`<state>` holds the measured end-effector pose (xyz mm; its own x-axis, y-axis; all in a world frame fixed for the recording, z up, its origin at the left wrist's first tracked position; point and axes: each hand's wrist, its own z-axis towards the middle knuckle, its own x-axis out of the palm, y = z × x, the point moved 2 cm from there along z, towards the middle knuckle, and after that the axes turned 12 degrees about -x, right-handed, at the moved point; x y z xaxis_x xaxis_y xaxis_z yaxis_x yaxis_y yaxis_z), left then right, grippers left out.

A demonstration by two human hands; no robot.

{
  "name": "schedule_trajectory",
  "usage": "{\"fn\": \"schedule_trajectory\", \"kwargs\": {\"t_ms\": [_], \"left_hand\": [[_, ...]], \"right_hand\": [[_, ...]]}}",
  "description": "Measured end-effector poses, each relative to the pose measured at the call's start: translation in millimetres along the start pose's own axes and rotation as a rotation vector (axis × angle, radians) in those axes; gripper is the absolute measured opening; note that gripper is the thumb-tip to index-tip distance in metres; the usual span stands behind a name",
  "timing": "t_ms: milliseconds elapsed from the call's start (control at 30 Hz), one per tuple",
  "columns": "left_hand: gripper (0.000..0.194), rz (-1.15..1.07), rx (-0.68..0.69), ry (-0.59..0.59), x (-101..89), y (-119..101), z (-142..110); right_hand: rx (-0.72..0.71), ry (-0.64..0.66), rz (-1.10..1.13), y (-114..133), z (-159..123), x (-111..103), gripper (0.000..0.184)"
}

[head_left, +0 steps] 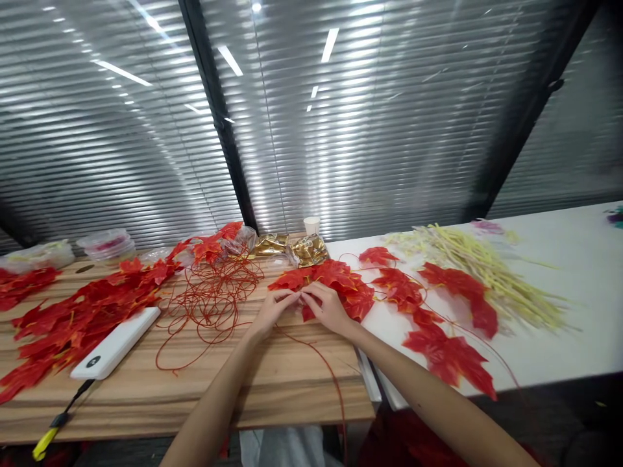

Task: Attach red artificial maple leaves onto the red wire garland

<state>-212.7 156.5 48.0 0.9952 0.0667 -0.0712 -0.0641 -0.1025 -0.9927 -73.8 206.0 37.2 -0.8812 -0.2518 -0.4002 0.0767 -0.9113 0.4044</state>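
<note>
My left hand (273, 310) and my right hand (327, 306) meet fingertip to fingertip over the table's right part. Both are closed in a pinch; what lies between the fingertips is too small to make out. Just behind them, partly covered by the fingers, is a bunch of red artificial maple leaves (341, 277) with yellowish veins. A thin red cord (321, 355) emerges near the hands and hangs over the table's front edge. Left of my left hand lies a loose tangle of red cord (214, 292). More red leaves (450, 357) strung on cord spread over the white table at right.
On the wooden table (287, 408) are a leaf pile (97, 305), a white power bank (117, 344), clear plastic tubs (106, 245), gold wrappers (307, 250) and a paper cup (311, 226). Pale yellow strips (496, 279) cover part of the white table (584, 311). Blinds (365, 130) stand behind.
</note>
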Motion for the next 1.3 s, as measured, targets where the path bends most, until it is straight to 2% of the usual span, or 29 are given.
{"fn": "schedule_trajectory", "kwargs": {"t_ms": [433,900,1300], "left_hand": [[0.019,0.021,-0.015,-0.007,0.7,0.3,0.5],[0.027,0.135,0.011,0.007,0.6,0.1,1.3],[0.031,0.148,0.002,0.011,0.3,1.2,0.5]], "right_hand": [[0.037,0.007,0.001,0.2,0.0,0.1,0.017],[0.031,0.016,-0.010,-1.3,-1.4,0.5,0.016],[0.035,0.020,-0.002,-1.6,-1.7,0.9,0.015]]}}
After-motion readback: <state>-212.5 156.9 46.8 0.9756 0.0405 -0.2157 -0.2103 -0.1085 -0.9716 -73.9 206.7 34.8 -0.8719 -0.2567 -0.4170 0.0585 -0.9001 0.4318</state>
